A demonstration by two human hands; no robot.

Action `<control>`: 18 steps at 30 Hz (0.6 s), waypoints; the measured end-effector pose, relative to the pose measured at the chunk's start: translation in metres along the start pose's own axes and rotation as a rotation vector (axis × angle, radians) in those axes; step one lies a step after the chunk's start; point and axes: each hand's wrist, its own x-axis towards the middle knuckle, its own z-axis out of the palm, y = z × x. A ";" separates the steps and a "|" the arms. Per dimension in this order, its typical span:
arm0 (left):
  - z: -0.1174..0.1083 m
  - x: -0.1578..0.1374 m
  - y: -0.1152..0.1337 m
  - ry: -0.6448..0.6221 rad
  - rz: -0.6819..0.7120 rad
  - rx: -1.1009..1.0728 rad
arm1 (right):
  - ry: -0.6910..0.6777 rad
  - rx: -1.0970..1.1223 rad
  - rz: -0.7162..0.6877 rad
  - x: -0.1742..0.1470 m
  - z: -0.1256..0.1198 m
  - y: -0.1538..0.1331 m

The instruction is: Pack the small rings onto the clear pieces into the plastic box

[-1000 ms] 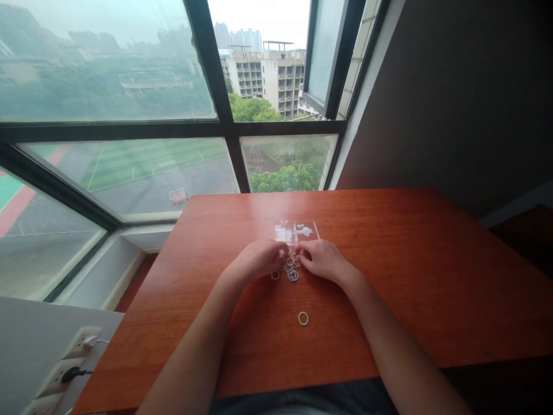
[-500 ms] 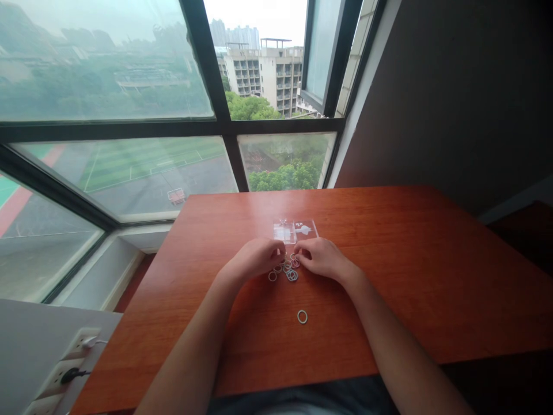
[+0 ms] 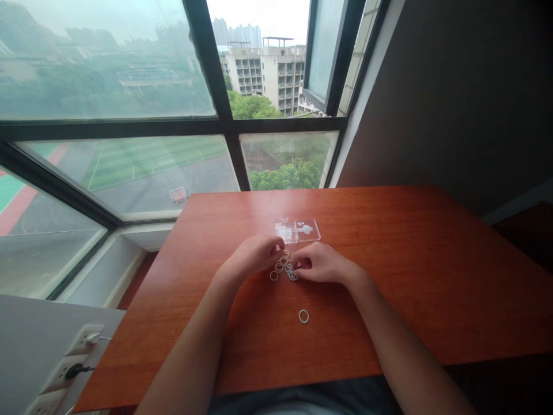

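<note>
While only 1 round pale ring (image 3: 299,316) lies apart so far, most small pale-&-blue rings (image 3: 284,263) sit piled btwn L hand (image 3: 258,254) & R hand (image 3: 323,263), fingers curled, can't tell if pinching.

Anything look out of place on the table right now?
One pale ring lies alone on the near side of the table, apart from the loose cluster of rings. I see nothing visibly damaged.
</note>
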 end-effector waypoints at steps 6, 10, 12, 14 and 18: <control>-0.003 -0.001 -0.004 0.000 -0.024 0.029 | 0.000 -0.090 0.006 0.001 0.000 -0.002; -0.001 -0.003 -0.011 -0.011 -0.037 -0.006 | 0.019 -0.090 0.019 0.001 0.001 -0.001; 0.000 -0.003 -0.012 -0.025 -0.043 -0.029 | 0.030 -0.080 0.031 0.001 0.001 0.000; 0.000 -0.003 -0.012 -0.037 -0.043 -0.045 | 0.046 -0.063 0.046 0.001 0.001 0.002; 0.000 -0.003 -0.009 -0.045 -0.048 -0.045 | 0.101 -0.046 0.082 0.002 0.002 0.006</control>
